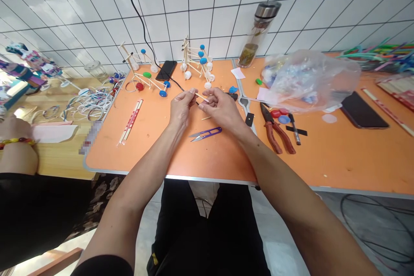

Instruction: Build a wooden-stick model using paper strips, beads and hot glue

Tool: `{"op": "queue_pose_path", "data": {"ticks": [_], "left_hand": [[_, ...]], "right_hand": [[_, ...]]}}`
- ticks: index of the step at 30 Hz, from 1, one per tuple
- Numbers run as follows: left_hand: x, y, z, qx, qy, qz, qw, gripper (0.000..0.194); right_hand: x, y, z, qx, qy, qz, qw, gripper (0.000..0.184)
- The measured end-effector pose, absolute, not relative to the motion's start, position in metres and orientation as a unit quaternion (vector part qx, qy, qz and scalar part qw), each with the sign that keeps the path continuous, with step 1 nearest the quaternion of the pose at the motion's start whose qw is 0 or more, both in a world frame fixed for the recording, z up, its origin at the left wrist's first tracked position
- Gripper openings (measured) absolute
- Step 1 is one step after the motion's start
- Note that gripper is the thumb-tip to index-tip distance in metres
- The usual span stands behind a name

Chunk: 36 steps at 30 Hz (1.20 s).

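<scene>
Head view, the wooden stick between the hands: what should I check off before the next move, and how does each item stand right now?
1. Grip on the stick: ok. The left hand and right hand both pinch the wooden stick in their fingertips.
2. Snips clear of the hands: ok. The purple thread snips lie apart, below the hands on the orange table.
3. Cable clear of the hands: not ok. The black cable runs down to the left hand's fingers.
4. Pliers at hand: ok. The red-handled pliers lie to the right of the right hand.
5. Left end of the stick: cannot tell. The left hand's fingers hide it.
</scene>
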<state>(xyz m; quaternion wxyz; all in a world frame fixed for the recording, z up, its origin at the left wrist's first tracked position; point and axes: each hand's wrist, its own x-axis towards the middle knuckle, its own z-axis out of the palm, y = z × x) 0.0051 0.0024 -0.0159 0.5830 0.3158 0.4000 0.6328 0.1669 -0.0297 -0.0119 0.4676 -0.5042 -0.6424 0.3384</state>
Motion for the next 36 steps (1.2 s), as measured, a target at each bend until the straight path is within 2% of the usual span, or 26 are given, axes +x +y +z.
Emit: {"op": "queue_pose_path", "data": {"ticks": [4,10,20,23,29,36], "left_hand": [[0.007,0.002,-0.013,0.284,0.399,0.641,0.591,0.025],[0.011,-0.001,-0.013,0.293,0.416,0.638,0.578,0.032],[0.010,-0.008,-0.003,0.356,0.427,0.611,0.565,0.062],[0.009,-0.007,-0.001,0.369,0.418,0.610,0.563,0.057],[0.010,-0.004,-0.006,0.364,0.395,0.619,0.573,0.034],[0.014,-0.004,-0.013,0.350,0.397,0.643,0.554,0.039]], "right_hand": [[0.165,-0.029,-0.014,-0.501,-0.643,0.323,0.481,0.034],[0.164,-0.034,-0.005,-0.515,-0.636,0.305,0.488,0.011],[0.167,-0.028,-0.014,-0.513,-0.619,0.309,0.508,0.012],[0.166,-0.029,-0.012,-0.512,-0.621,0.306,0.509,0.013],[0.164,-0.034,-0.007,-0.505,-0.625,0.303,0.513,0.014],[0.163,-0.036,-0.006,-0.496,-0.646,0.294,0.501,0.014]]}}
